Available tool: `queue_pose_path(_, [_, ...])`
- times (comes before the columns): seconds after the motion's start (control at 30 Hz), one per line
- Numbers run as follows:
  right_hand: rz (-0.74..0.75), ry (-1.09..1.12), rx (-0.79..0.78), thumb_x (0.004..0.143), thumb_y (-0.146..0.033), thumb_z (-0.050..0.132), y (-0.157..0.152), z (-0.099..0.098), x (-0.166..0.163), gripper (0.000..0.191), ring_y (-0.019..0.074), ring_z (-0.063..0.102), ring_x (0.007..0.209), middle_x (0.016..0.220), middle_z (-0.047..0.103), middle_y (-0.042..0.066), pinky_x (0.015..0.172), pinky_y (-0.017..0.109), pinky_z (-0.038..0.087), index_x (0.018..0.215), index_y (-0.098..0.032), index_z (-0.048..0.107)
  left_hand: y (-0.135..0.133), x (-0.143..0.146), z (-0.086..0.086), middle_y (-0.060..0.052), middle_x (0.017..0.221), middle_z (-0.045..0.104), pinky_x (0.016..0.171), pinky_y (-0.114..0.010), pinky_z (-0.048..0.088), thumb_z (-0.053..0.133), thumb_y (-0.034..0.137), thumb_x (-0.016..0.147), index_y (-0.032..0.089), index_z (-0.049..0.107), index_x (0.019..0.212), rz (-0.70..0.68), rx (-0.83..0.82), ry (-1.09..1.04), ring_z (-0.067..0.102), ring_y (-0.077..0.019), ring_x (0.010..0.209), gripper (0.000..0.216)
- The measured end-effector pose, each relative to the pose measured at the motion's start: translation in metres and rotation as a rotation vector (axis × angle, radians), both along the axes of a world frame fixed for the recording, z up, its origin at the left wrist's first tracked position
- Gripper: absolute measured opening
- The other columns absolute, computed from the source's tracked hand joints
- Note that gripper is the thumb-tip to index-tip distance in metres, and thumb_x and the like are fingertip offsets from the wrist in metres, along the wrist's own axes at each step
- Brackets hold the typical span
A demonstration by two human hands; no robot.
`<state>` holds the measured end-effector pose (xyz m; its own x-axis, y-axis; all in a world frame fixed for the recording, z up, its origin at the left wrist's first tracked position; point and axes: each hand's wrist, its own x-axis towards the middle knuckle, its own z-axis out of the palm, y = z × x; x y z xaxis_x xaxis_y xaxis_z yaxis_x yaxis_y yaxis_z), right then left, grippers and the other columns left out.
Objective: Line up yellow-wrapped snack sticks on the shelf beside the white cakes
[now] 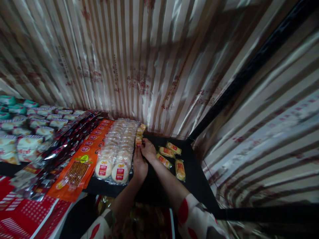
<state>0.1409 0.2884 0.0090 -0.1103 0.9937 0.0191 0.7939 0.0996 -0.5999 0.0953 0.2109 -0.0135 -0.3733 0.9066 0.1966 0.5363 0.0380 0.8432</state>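
Observation:
A small yellow wrapped snack cake [139, 141] with a red label sits at the near end of a short row of like packets [141, 129]. My left hand [140, 166] has its fingers together on the near side of that packet. From the right, my right hand [149, 151] closes its fingers on the same packet; its fingertips are partly hidden. Just left of my hands lie rows of round white rice crackers [120, 171] in clear wrappers. More yellow packets [166, 152] lie loose to the right on the black shelf [196, 172].
Orange snack bags [74, 166], dark shiny packets [54, 146] and white packs [30, 144] fill the left side. Pleated printed sheeting [154, 66] hangs behind. A black bar [239, 79] slants down to the shelf corner. A red printed box [32, 212] stands at lower left.

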Motion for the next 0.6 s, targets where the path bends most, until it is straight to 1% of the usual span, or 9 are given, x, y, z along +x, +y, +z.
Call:
queue_pose_path(0.17, [0.004,-0.056,0.002,0.083,-0.023,0.048,-0.003,0.001,-0.002,0.029,0.0189,0.061,0.093,0.104,0.064,0.009,0.079,0.029,0.045,0.110,-0.020,0.057,0.001,0.000,-0.005,-0.011,0.136,0.045,0.111,-0.041,0.027,0.034,0.001,0.074,0.014,0.039,0.133,-0.015,0.016,0.061,0.029,-0.0219,0.134,0.061])
queue_pose_path(0.23, [0.002,-0.073,0.018,0.082,-0.024,0.049,-0.007,0.005,0.001,0.032,0.0184,0.059,0.095,0.106,0.063,0.009,0.080,0.028,0.044,0.113,-0.020,0.056,0.001,0.000,-0.009,-0.011,0.136,0.044,0.110,-0.042,0.029,0.035,0.002,0.074,0.014,0.038,0.133,-0.021,0.038,0.069,0.030,-0.0229,0.133,0.060])
queue_pose_path(0.3, [0.004,-0.090,0.066,0.083,-0.025,0.049,-0.014,0.010,0.009,0.035,0.0183,0.057,0.099,0.110,0.061,0.009,0.083,0.028,0.043,0.118,-0.019,0.053,0.002,0.000,-0.011,-0.012,0.137,0.043,0.110,-0.042,0.030,0.036,0.002,0.073,0.012,0.038,0.133,-0.009,0.048,0.069,0.032,-0.0236,0.132,0.060])
queue_pose_path(0.37, [-0.004,-0.131,0.121,0.084,-0.025,0.048,-0.025,0.018,0.023,0.035,0.0190,0.055,0.103,0.114,0.059,0.009,0.086,0.029,0.041,0.118,-0.018,0.053,0.001,-0.001,-0.012,-0.014,0.138,0.042,0.110,-0.041,0.030,0.036,0.000,0.071,0.010,0.038,0.132,0.004,0.042,0.080,0.034,-0.0235,0.131,0.061])
queue_pose_path(0.43, [-0.022,-0.209,0.142,0.085,-0.026,0.047,-0.037,0.027,0.041,0.032,0.0204,0.054,0.104,0.114,0.059,0.009,0.087,0.030,0.040,0.114,-0.019,0.057,-0.001,-0.002,-0.010,-0.017,0.138,0.040,0.110,-0.038,0.030,0.035,-0.001,0.071,0.006,0.039,0.131,0.009,0.030,0.101,0.035,-0.0231,0.131,0.061])
queue_pose_path(0.5, [-0.029,-0.305,0.115,0.085,-0.028,0.047,-0.050,0.037,0.062,0.028,0.0214,0.054,0.104,0.111,0.061,0.008,0.086,0.031,0.040,0.108,-0.020,0.060,-0.005,-0.002,-0.006,-0.018,0.137,0.041,0.110,-0.036,0.030,0.035,-0.001,0.071,0.003,0.040,0.130,0.007,0.013,0.120,0.035,-0.0229,0.130,0.059])
queue_pose_path(0.6, [-0.006,-0.434,0.048,0.086,-0.033,0.046,-0.066,0.048,0.087,0.027,0.0226,0.053,0.105,0.111,0.061,0.008,0.083,0.031,0.040,0.106,-0.022,0.061,-0.014,0.003,0.002,-0.018,0.134,0.044,0.108,-0.034,0.033,0.034,0.000,0.073,0.004,0.044,0.127,-0.005,-0.037,0.146,0.039,-0.0225,0.128,0.055])
